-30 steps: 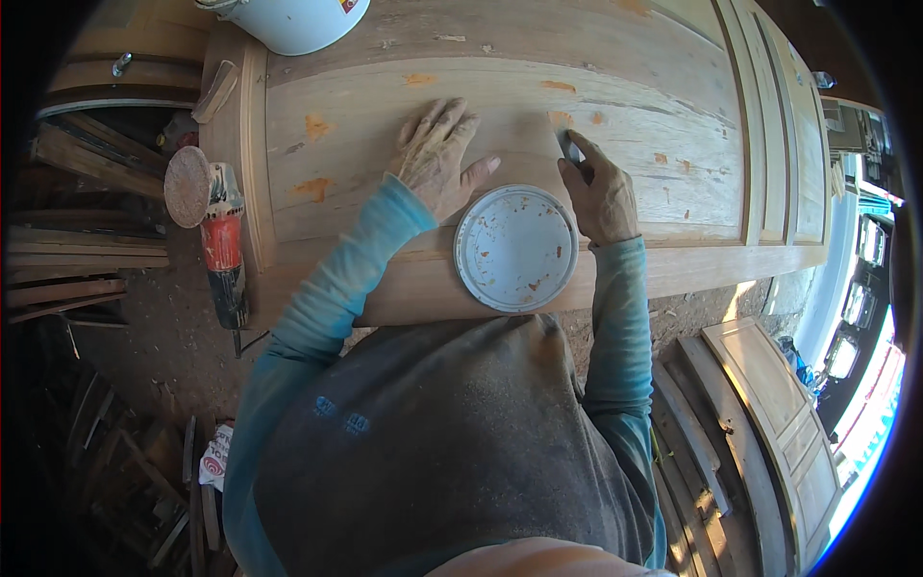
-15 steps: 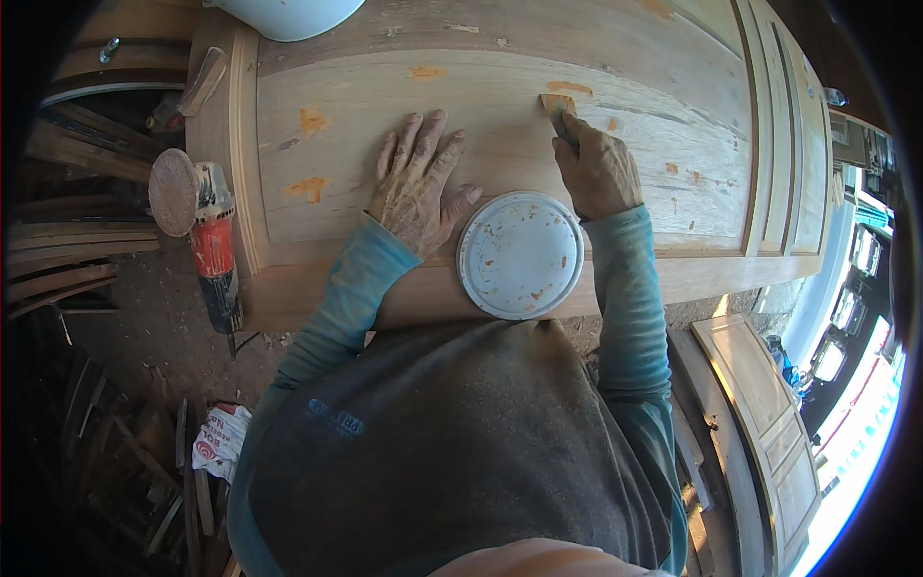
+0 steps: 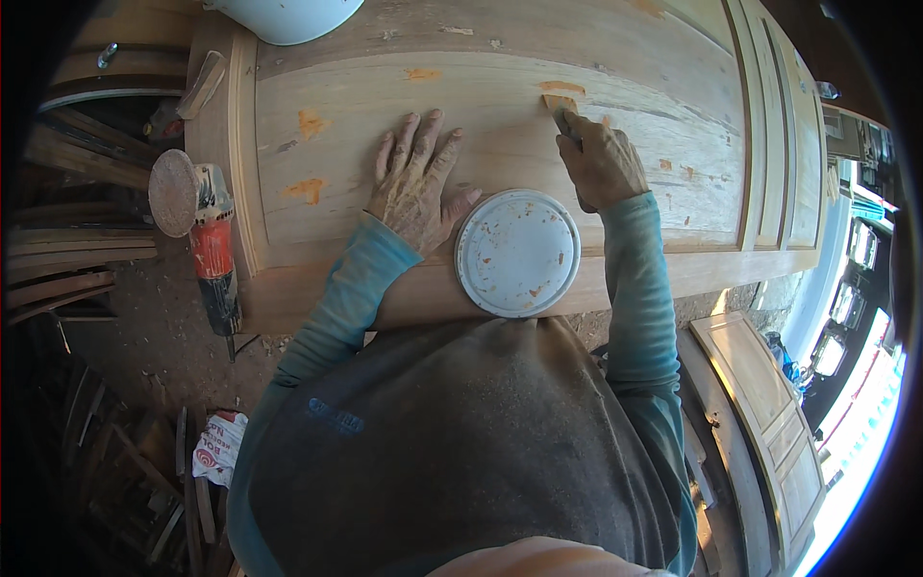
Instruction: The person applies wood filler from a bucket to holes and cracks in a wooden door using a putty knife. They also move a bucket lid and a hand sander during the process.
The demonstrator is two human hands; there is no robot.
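Before me a wooden door panel (image 3: 500, 135) lies flat, dotted with orange filler patches (image 3: 311, 123). My right hand (image 3: 603, 165) grips a putty knife (image 3: 560, 108), its blade against the wood just below an orange filler streak (image 3: 561, 87). Part of the knife's handle is hidden by my fingers. Flat on the panel to the left rests my left hand (image 3: 418, 188), fingers spread and holding nothing. Between my forearms, at the panel's near edge, sits a round white lid (image 3: 517, 253) speckled with orange filler, close to my left thumb.
An orange and black angle grinder (image 3: 212, 248) with a round sanding disc is at the door's left edge. A white bucket (image 3: 288, 17) stands at the far left of the door. Stacked boards (image 3: 72, 245) fill the left side; another panelled door (image 3: 760, 385) leans at lower right.
My right hand and forearm have shifted slightly right and nearer, and the putty knife has turned a little. The left hand stays put.
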